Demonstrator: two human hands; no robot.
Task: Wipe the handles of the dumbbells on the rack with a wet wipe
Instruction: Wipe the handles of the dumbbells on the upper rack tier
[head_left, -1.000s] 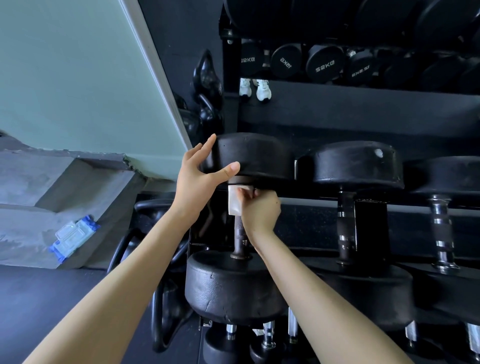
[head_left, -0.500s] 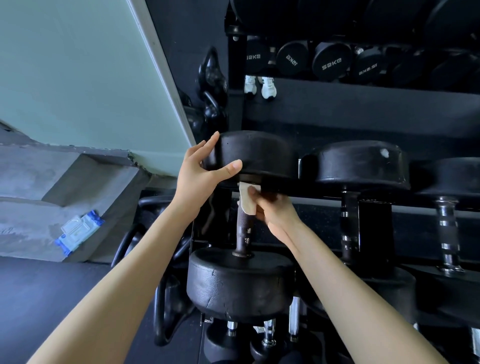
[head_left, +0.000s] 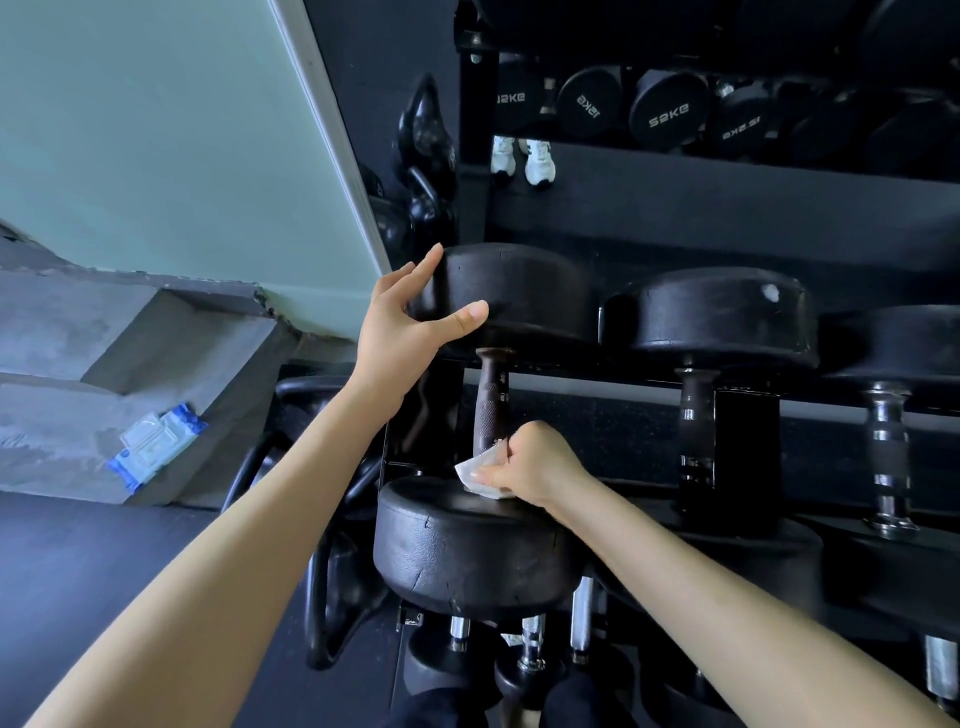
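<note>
The right hand (head_left: 535, 462) is pinching the wipe (head_left: 475, 472) round the leftmost handle (head_left: 491, 402); the spread left hand (head_left: 410, 317) is bracing. The other handles (head_left: 696, 415) are probably waiting.

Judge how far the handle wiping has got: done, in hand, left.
Done: one pass down the leftmost dumbbell's handle; the wet wipe has slid from its top to its bottom. In hand: the right hand pinches the wipe there while the left hand steadies the upper head. Left: the neighbouring handle and the chrome-ringed handle show no wipe.

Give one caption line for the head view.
Right hand holds a wet wipe low on a dumbbell handle; left hand rests on its far head.
</note>
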